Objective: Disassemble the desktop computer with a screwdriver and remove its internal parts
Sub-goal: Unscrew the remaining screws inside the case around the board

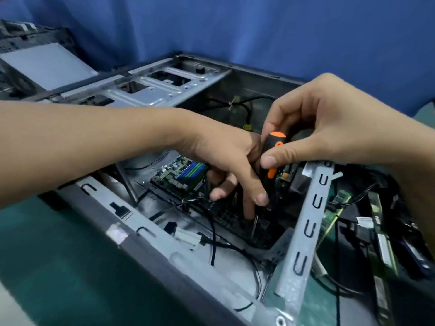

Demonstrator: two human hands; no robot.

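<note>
Green mat [47,267] under open case [150,252], blue curtain [235,24] behind — boards [383,250] alongside

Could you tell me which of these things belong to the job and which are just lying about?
In use: screwdriver, pinched by right hand, steadied by left hand; computer case; motherboard inside.
Lying about: memory sticks and cables beside the case; grey panel behind it.

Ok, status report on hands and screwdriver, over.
Right hand pinches screwdriver handle top. Left hand grips its lower part, fingers inside the computer case. Shaft points down at the motherboard. Loose black cables close by.
</note>
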